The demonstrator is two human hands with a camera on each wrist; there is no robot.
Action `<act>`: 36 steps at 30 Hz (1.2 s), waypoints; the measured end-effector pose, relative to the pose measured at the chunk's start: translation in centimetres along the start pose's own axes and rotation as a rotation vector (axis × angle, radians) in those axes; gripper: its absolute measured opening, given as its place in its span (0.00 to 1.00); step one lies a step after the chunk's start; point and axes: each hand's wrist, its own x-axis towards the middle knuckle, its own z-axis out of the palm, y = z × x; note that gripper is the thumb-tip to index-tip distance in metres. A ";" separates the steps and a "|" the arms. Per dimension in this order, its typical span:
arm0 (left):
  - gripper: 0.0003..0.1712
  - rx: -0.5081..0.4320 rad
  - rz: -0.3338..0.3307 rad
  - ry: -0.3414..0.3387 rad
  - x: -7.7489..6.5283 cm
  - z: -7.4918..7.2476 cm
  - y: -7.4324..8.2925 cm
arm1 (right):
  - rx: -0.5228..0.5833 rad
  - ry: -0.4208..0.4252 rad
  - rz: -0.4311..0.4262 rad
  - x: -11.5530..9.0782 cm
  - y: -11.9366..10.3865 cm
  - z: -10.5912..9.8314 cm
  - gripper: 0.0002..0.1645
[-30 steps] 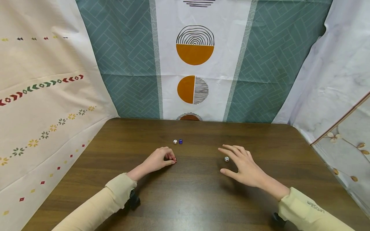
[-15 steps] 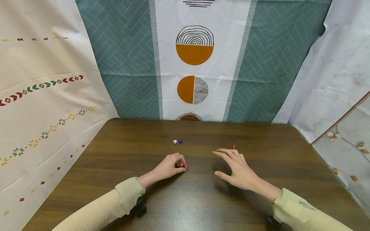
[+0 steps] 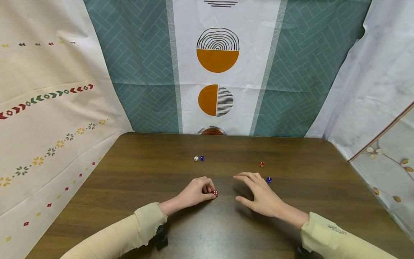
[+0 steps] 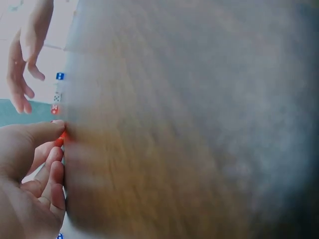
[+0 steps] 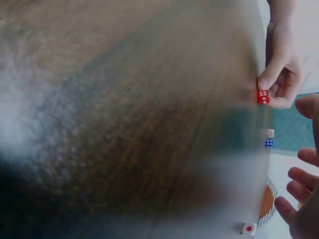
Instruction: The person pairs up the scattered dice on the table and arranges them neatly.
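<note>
My left hand [image 3: 197, 192] pinches a red die [image 3: 215, 193] between thumb and fingers, low at the wooden table. The same die [image 5: 263, 97] shows its white pips in the right wrist view. Across from it, my right hand [image 3: 263, 198] hovers with spread, relaxed fingers and holds nothing. Beyond that hand lie a second red die [image 3: 262, 164] and a blue die [image 3: 269, 180]. The right hand hides a white die in the head view; the left wrist view has this white die [image 4: 57, 96] between the red and blue ones.
Further back on the table [image 3: 155, 151], another white die [image 3: 196, 158] and another blue die [image 3: 202, 158] sit side by side. A patterned cloth [image 3: 145, 72] hangs behind the back edge, with light cloths at both sides.
My left hand has moved right and nearer the person with the red die. My right hand has shifted left and nearer, uncovering the far red and blue dice while covering the white one.
</note>
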 end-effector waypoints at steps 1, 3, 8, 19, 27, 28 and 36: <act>0.07 -0.002 -0.001 0.003 0.0 0.1 0.1 | 0.001 -0.009 0.002 0.0 0.0 0.1 0.37; 0.07 -0.007 -0.002 0.004 0.0 0.2 0.3 | 0.008 -0.026 0.006 -0.1 0.0 0.2 0.37; 0.07 -0.002 0.003 -0.012 -0.2 0.5 0.9 | 0.052 -0.045 0.016 -0.2 -0.3 0.5 0.36; 0.06 0.012 0.010 -0.023 -0.3 1.1 1.7 | 0.094 -0.063 0.052 -0.4 -0.5 1.1 0.33; 0.07 0.056 0.022 0.016 -0.2 1.5 1.9 | 0.118 -0.056 0.039 -0.6 -0.4 1.5 0.31; 0.07 0.065 0.017 0.019 -0.2 1.5 1.9 | 0.119 -0.055 0.036 -0.6 -0.4 1.6 0.30; 0.07 0.114 -0.026 0.057 -0.1 2.0 2.1 | 0.131 -0.060 0.043 -0.2 -0.4 2.2 0.23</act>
